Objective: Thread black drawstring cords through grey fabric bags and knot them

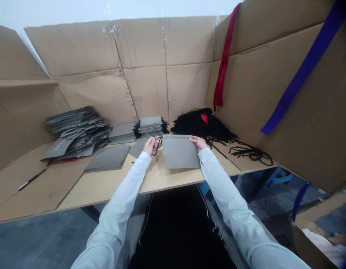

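A flat grey drawstring pouch (pixel 181 153) is held up over the front of the table. My right hand (pixel 200 143) pinches its upper right corner. At the upper left corner, my left hand (pixel 151 145) is closed on a black cord (pixel 158 145), which loops down beside the pouch. The left fingertips are small in view, and I cannot tell whether they also touch the pouch. Behind it lies a big heap of black cords (pixel 198 125). A neat stack of grey pouches with cord ends (pixel 151 126) stands at the back.
Loose grey pouches are piled (pixel 77 130) at the left, with flat stacks (pixel 108 158) nearer me. Loose cord ends (pixel 251 152) trail rightward. Cardboard walls (pixel 145 89) enclose the table (pixel 111 185). A red ribbon (pixel 225 59) and a blue ribbon (pixel 299 74) hang at the right.
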Motion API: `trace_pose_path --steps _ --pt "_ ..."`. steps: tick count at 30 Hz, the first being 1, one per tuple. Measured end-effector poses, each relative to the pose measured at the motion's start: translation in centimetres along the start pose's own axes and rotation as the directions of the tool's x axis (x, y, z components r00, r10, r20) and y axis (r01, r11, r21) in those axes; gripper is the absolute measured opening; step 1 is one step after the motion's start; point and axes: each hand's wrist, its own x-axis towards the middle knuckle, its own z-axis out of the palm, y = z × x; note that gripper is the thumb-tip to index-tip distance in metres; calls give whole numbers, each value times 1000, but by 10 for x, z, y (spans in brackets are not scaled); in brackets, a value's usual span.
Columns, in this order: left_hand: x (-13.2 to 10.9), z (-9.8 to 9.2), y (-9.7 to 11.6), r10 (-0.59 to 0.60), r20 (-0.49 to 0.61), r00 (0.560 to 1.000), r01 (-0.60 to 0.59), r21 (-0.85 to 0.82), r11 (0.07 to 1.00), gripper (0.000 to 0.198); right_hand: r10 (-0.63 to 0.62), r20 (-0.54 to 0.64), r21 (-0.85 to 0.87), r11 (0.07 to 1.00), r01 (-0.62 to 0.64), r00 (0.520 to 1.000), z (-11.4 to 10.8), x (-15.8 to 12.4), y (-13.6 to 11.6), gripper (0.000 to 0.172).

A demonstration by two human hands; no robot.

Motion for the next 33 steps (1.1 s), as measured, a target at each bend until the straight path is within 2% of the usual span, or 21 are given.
trace_pose_path --steps 8,20,24,27,30,33 --pt "-1 2 -1 33 -31 999 -33 -5 999 21 5 -5 -15 1000 -5 1000 0 2 4 31" --pt "-6 6 1 104 -79 991 -97 91 991 21 -36 -7 -44 998 36 999 -2 8 9 32" --pt "-7 7 3 38 -90 995 -29 92 995 14 -54 -35 -76 996 51 998 -3 10 11 31" --pt "-5 5 3 12 -98 995 -2 95 996 21 -42 -32 -96 995 39 999 -3 11 12 32" --pt "-4 3 -1 127 -180 975 -91 194 977 30 -43 -20 -98 994 41 999 -3 10 12 33" --pt "-3 0 -5 355 -243 903 -220 447 867 36 -48 -31 -107 993 45 998 -1 8 11 33"
